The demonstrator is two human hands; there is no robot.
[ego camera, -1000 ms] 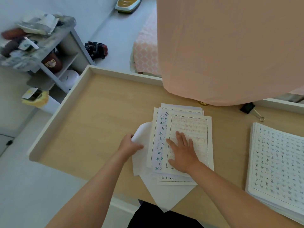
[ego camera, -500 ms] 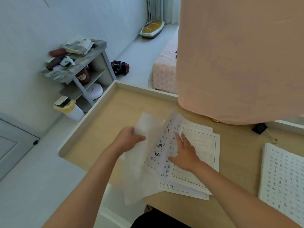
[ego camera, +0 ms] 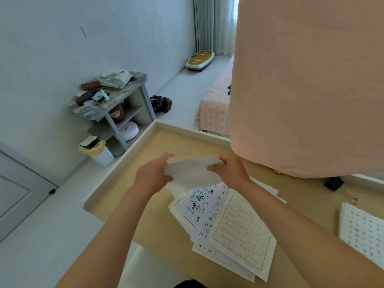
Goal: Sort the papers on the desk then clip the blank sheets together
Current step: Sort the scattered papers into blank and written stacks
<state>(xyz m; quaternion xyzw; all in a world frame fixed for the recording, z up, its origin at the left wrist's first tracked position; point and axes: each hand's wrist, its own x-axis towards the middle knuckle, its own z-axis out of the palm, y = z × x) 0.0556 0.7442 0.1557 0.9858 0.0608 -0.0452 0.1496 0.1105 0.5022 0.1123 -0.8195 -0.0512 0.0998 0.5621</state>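
1. Two hands are up over the desk, both on one blank sheet.
2. Left hand grips the sheet's left edge, fingers curled over the top and thumb on the near side.
3. Right hand grips the sheet's right edge, fingers curled over it and clamped on the paper.
4. The blank sheet is held in the air between the hands, bowed and clear of the desk. It is above the far end of the written pile.
5. The written pile lies fanned and untidy on the desk under the right forearm. It has bordered pages with handwriting in dark and green ink, and the top page shows faint red grid text.
6. A second stack of written sheets lies at the right edge of the view, well apart from the fanned pile.
7. A black binder clip with silver handles lies on the desk far right, beyond the second stack, with neither hand on it.
8. A pink cloth hangs over the desk's far right side and hides what is behind it.
9. Off the desk to the left are a grey shelf unit with clutter on top and a white bin with a yellow liner beside it.
10. A bed with a pink cover is behind the desk.
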